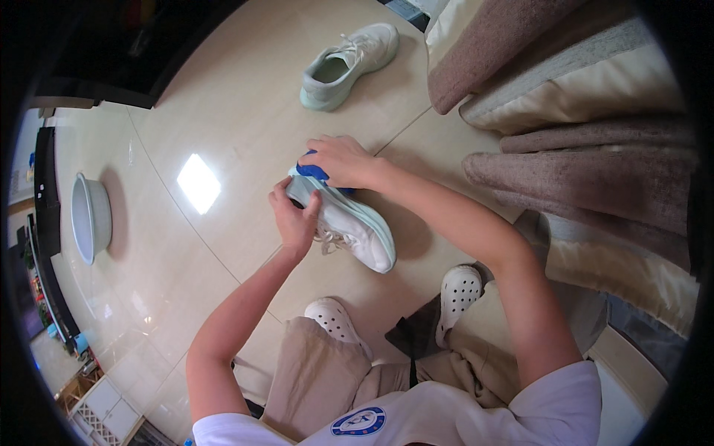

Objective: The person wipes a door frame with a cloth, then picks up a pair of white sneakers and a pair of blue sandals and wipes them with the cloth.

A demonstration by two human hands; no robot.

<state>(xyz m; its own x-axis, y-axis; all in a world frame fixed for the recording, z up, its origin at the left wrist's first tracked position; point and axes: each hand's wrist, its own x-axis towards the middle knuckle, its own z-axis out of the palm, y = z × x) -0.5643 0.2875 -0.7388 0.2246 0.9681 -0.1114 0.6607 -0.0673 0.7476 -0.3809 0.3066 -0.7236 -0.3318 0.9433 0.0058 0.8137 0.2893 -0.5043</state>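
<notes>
A white lace-up sneaker with a pale green sole [357,228] is held up on its side in front of me. My left hand [295,214] grips it at the heel and ankle opening, its thumb near the laces. My right hand [343,161] presses a blue cloth [313,165] against the heel end of the sole; part of the cloth is hidden under the fingers. The matching sneaker [348,67] stands farther off on the tiled floor, its toe towards the upper right.
A light basin [92,217] is on the floor at the far left. Brown and cream curtains [580,167] hang at the right. Dark furniture [128,56] fills the upper left. My feet are in white perforated clogs [334,323] below the sneaker.
</notes>
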